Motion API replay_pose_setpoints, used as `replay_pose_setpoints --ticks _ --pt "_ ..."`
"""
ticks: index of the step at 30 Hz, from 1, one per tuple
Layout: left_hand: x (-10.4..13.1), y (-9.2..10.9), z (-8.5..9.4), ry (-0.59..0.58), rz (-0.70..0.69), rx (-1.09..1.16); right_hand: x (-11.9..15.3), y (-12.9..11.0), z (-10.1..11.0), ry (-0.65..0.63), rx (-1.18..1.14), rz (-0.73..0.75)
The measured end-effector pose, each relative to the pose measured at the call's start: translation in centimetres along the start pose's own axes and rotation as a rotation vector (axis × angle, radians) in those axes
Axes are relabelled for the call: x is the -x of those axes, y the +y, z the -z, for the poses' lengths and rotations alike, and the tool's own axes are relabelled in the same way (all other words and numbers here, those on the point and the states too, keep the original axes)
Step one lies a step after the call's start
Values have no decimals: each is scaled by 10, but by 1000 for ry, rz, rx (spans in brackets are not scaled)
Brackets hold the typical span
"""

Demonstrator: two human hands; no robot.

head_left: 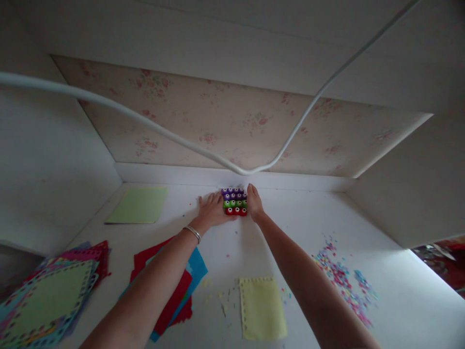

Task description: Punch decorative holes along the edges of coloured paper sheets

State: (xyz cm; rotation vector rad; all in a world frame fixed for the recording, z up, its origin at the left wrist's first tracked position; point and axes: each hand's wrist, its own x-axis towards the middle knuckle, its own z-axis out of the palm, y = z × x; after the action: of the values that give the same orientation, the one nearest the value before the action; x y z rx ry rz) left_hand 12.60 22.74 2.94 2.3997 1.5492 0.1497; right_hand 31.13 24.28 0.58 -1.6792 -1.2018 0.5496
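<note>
A compact block of small craft punches [235,203] stands on the white table near the back wall. Its rows are purple, green and red, each piece with a pale round face and dark centre. Against the block's left side rests my left hand [211,209], fingers spread, wearing a silver bracelet [193,233] at the wrist. On the opposite side stands my right hand [255,201], on edge with its fingers stretched out and its palm towards the block. The block sits between both hands. Part of its lower left is hidden by my left hand.
A yellow sheet with punched edges [263,310] lies in front. Red and blue sheets [198,266] lie under my left arm. Left are a pile of punched sheets [54,300] and a green sheet [138,205]; right, scattered confetti [341,276]. A white cable [243,171] hangs across the view.
</note>
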Motion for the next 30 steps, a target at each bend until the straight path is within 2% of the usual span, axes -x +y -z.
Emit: replay_pose_setpoints --ticks 4,9,12,15,20,23,27,30 --pt "14 1 8 55 -13 9 9 2 29 11 55 95" --pt "58 11 19 180 -168 37 42 2 61 -139 130 319" --pt "97 22 19 158 -354 67 61 0 65 -268 166 417" --pt "136 36 11 109 -508 93 73 -3 63 -362 203 456" --pt "188 54 -8 37 -660 159 82 -3 64 -380 261 434" --pt "206 59 -13 25 -644 154 90 1 72 -351 276 389" --pt "222 63 -16 138 -531 117 106 3 90 -288 242 325" --pt "234 65 -20 198 -447 84 132 1 106 -216 172 281"
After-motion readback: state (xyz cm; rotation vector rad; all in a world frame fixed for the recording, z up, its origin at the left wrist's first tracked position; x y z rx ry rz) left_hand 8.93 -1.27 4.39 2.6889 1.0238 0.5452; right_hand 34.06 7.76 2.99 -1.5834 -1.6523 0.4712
